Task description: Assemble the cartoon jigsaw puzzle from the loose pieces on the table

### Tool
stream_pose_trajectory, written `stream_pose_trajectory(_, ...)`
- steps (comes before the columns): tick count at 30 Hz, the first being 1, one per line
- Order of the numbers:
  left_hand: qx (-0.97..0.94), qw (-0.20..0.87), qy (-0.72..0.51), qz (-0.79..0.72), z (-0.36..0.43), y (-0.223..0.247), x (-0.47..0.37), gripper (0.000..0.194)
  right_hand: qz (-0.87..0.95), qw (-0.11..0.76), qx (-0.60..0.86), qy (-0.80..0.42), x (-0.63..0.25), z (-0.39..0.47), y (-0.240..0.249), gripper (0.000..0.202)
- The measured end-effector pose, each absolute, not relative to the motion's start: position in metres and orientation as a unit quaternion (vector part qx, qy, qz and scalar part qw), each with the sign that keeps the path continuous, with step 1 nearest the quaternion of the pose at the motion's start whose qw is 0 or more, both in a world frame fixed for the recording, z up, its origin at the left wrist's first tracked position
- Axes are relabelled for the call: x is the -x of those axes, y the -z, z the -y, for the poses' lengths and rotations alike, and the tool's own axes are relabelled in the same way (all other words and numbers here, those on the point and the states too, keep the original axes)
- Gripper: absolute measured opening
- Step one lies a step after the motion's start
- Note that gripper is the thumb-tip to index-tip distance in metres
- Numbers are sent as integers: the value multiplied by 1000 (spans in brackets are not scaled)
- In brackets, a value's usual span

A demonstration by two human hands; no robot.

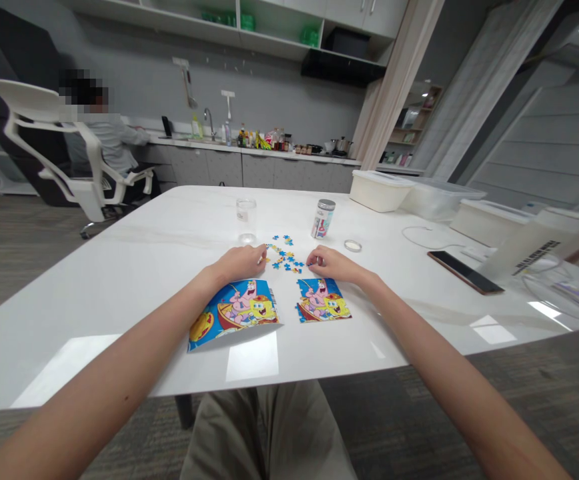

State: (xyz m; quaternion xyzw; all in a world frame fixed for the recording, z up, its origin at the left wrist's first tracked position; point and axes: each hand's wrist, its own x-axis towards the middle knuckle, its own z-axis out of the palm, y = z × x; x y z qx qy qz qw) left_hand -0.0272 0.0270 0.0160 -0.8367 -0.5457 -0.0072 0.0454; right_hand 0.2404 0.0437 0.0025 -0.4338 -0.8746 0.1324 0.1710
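Observation:
Loose jigsaw puzzle pieces (pixel 287 255), mostly blue with some yellow, lie scattered on the white table between my hands. My left hand (pixel 243 262) rests at their left edge with fingers curled together; what its fingertips hold, if anything, is hidden. On the other side, my right hand (pixel 333 264) pinches a small blue puzzle piece (pixel 310 265) close to the tabletop. Below it lies a partly assembled cartoon puzzle (pixel 324 301) with an uneven left edge. A curled picture sheet (pixel 242 310) with the same cartoon figures lies under my left wrist.
A clear jar (pixel 246 212), a printed canister (pixel 323 219) and a round lid (pixel 353 246) stand beyond the pieces. Storage boxes (pixel 379 192), a phone (pixel 464 272) and cables occupy the right side. A person (pixel 112 143) sits on an office chair at the back left.

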Motion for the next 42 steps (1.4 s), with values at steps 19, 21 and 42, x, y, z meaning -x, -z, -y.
stream_pose_trajectory(19, 838, 45, 22, 543, -31, -12, 31, 35, 889, 219, 380, -132, -243, -48, 2, 11)
stream_pose_trajectory(21, 833, 42, 21, 552, -32, -12, 33, 33, 890, 220, 380, -125, -243, -48, 2, 12)
stream_pose_trajectory(42, 843, 29, 32, 536, -35, -13, 36, 34, 857, 214, 455, -115, -244, -48, 3, 16)
